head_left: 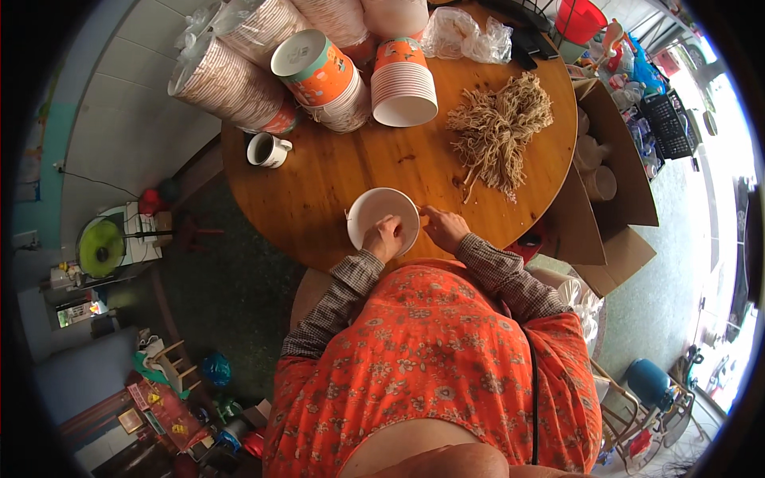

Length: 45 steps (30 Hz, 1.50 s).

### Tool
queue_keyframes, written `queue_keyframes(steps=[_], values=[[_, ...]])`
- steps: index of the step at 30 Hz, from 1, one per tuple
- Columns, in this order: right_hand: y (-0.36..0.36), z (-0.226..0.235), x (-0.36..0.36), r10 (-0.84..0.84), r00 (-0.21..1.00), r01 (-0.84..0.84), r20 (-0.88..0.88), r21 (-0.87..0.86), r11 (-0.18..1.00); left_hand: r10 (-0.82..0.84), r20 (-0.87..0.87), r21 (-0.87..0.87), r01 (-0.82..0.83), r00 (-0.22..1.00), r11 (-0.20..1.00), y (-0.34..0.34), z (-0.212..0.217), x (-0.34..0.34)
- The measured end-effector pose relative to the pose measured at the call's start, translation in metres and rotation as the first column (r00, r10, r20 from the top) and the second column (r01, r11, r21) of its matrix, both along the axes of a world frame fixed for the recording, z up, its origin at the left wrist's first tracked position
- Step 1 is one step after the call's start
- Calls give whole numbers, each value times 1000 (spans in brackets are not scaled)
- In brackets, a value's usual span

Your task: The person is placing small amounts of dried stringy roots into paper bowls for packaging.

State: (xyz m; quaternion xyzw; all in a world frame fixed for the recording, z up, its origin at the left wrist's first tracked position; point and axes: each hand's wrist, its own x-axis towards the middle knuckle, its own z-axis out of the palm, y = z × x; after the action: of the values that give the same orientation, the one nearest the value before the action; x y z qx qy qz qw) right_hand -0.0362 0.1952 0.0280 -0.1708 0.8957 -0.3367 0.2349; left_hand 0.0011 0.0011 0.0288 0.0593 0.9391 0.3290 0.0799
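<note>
A white paper bucket (pixel 368 209) stands at the near edge of the round wooden table, its open mouth toward me. My left hand (pixel 384 236) reaches inside it with curled fingers; what they grip, if anything, is hidden. Just outside the right wall, my right hand (pixel 445 227) has its thumb and forefinger pinched together near the rim, on something too small to make out. A short thin end pokes out at the bucket's left side. Farther right on the table lies a loose heap of beige cords (pixel 504 127).
Nested orange-and-white paper buckets (pixel 404 92) and tall plastic-wrapped stacks (pixel 231 80) crowd the table's far left. A mug (pixel 269 150) of dark liquid stands at its left edge. Clear plastic bags (pixel 466 38) lie at the back. An open cardboard box (pixel 602 171) with buckets sits right.
</note>
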Motion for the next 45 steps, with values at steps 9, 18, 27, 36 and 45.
queue_keyframes(steps=[9, 18, 27, 36, 45], values=[[-21, -14, 4, 125, 988, -137, -88, -145, 980, -18, -230, 206, 66, 973, 976, 7, 19, 0], [-19, -3, 20, -101, 926, 265, 362, -437, 860, 156, 248, 644, -283, 956, 711, 5, -40, 16], [-15, -15, 27, -14, 938, 202, 347, -511, 836, -89, 632, 751, -580, 770, 316, -3, -72, 24], [2, -12, 9, 84, 995, -94, -62, -192, 977, -43, 651, 744, -625, 758, 236, 0, -39, 15], [7, -28, 13, 239, 964, -242, -114, -8, 970, -12, 526, 782, -479, 850, 398, -5, -39, 10]])
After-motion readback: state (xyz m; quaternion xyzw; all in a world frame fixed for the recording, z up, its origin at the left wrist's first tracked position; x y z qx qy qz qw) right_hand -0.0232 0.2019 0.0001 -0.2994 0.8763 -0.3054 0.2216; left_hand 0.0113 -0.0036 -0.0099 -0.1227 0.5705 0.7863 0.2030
